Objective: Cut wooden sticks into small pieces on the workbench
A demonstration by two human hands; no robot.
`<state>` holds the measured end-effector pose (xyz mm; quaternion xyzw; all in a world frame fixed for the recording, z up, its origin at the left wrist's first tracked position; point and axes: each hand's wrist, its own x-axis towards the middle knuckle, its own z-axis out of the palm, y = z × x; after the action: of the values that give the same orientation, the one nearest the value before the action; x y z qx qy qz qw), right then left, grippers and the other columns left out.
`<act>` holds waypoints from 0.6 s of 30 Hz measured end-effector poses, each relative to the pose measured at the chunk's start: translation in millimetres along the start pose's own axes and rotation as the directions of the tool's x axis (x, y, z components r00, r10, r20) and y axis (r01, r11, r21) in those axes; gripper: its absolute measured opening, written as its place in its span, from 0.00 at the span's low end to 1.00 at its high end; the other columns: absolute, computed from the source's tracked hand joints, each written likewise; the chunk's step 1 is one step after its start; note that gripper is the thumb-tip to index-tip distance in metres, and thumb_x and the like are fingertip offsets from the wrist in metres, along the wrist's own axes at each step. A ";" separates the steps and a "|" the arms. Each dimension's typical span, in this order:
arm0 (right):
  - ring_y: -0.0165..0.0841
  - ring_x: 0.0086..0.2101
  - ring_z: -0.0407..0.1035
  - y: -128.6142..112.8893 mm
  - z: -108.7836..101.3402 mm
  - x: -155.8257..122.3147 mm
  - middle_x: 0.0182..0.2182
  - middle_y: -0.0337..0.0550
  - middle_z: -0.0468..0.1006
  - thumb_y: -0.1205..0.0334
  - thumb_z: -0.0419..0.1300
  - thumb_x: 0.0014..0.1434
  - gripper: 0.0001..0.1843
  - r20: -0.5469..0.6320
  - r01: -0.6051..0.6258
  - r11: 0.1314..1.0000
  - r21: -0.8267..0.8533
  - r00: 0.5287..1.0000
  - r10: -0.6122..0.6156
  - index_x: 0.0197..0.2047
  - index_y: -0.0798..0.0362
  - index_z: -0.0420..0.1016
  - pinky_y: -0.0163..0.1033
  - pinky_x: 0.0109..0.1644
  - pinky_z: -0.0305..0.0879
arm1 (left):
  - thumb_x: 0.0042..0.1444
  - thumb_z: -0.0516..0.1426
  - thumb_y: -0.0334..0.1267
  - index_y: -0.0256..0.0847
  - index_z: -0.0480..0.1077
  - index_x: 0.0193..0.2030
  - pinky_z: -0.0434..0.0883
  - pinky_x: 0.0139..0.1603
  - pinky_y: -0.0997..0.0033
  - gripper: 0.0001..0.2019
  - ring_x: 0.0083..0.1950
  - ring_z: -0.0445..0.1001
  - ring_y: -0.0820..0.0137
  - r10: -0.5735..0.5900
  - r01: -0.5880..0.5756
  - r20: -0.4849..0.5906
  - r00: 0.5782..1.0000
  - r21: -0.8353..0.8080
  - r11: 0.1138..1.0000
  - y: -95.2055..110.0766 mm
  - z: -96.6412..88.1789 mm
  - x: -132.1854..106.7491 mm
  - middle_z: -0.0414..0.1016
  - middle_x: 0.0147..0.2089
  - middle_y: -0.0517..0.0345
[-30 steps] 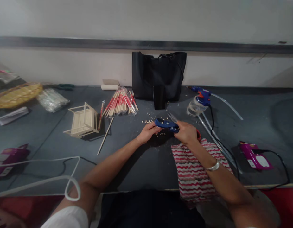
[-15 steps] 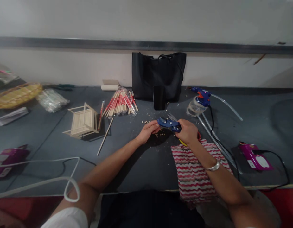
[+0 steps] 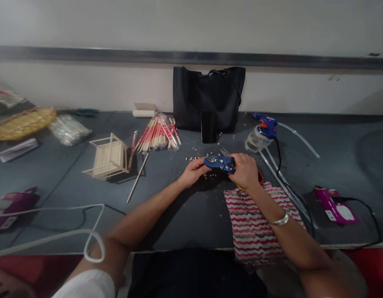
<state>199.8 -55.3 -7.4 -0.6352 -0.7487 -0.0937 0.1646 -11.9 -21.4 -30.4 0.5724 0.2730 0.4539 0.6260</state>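
Note:
My right hand point(image 3: 245, 170) is wrapped round the handles of a blue hand cutter point(image 3: 220, 163), whose jaws point left. At those jaws my left hand point(image 3: 191, 174) is closed in a pinch; what lies between its fingers is too small to make out. Small cut wooden bits point(image 3: 196, 158) are scattered on the dark table around both hands. Beneath my right wrist lies a striped red and white cloth point(image 3: 262, 223). Part of a red and yellow handle point(image 3: 260, 177) shows beside the right hand, mostly covered by it.
A small wooden stick frame point(image 3: 112, 156) stands at left, beside a loose stick point(image 3: 138, 178) and wrapped chopsticks point(image 3: 158, 132). A phone point(image 3: 208, 127) leans on a black bag point(image 3: 206, 97). At right are a blue glue gun point(image 3: 266, 126), clear glue sticks and a purple box point(image 3: 336, 205) with a cord.
The cutter has tilted slightly in my right hand, and its jaw end sits a little further left over my left fingertips. The view has shifted slightly.

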 end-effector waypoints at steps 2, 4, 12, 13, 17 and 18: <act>0.44 0.41 0.68 -1.4 -1.1 0.0 0.39 0.50 0.79 0.63 0.60 0.45 0.22 0.009 0.009 1.000 0.004 1.000 -0.009 0.47 0.54 0.74 0.44 0.47 0.58 | 0.50 0.67 0.57 0.38 0.80 0.37 0.71 0.47 0.68 0.21 0.40 0.73 0.67 0.021 -0.022 0.022 1.000 0.019 1.000 1.6 0.7 -0.3 0.79 0.37 0.55; 0.44 0.41 0.68 -3.0 -2.0 0.0 0.39 0.50 0.79 0.64 0.60 0.45 0.22 0.018 0.008 1.000 0.010 1.000 -0.008 0.46 0.54 0.74 0.44 0.46 0.58 | 0.50 0.67 0.57 0.38 0.80 0.37 0.71 0.48 0.67 0.21 0.41 0.74 0.67 0.039 -0.040 0.028 0.999 0.022 0.999 2.6 1.5 -0.5 0.79 0.37 0.55; 0.45 0.43 0.67 -3.7 -4.1 0.1 0.41 0.52 0.78 0.64 0.59 0.46 0.25 0.081 0.000 1.000 0.003 0.997 0.000 0.50 0.55 0.73 0.45 0.48 0.57 | 0.51 0.66 0.58 0.38 0.78 0.35 0.70 0.43 0.70 0.22 0.36 0.70 0.70 0.032 -0.033 0.024 0.999 0.050 0.998 4.0 3.2 -0.4 0.75 0.32 0.58; 0.45 0.43 0.67 -3.4 -4.1 0.0 0.41 0.52 0.78 0.64 0.59 0.46 0.25 0.085 0.000 1.000 0.005 0.996 -0.001 0.50 0.54 0.73 0.45 0.48 0.57 | 0.51 0.66 0.58 0.38 0.78 0.35 0.69 0.43 0.69 0.21 0.37 0.70 0.70 0.026 -0.027 0.021 0.999 0.057 0.998 4.6 3.4 -0.4 0.75 0.32 0.58; 0.46 0.43 0.66 -3.1 -4.2 0.0 0.42 0.52 0.78 0.64 0.60 0.47 0.24 0.101 -0.002 1.000 0.009 0.995 0.001 0.50 0.54 0.73 0.45 0.48 0.57 | 0.51 0.66 0.56 0.38 0.77 0.34 0.70 0.44 0.68 0.20 0.39 0.71 0.68 0.015 -0.017 0.023 1.000 0.087 0.996 6.8 4.3 -0.4 0.75 0.32 0.57; 0.45 0.43 0.66 -3.3 -4.4 0.0 0.42 0.51 0.78 0.64 0.60 0.47 0.24 0.105 -0.002 1.000 0.008 0.994 0.001 0.50 0.54 0.72 0.45 0.48 0.56 | 0.51 0.66 0.56 0.38 0.77 0.34 0.70 0.44 0.68 0.20 0.39 0.71 0.68 0.017 -0.019 0.023 1.000 0.089 0.996 7.1 4.3 -0.3 0.75 0.33 0.57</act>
<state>197.1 -57.4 -3.0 -0.6392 -0.7562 -0.0570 0.1275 -10.2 -24.2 -22.8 0.6070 0.2808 0.4405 0.5989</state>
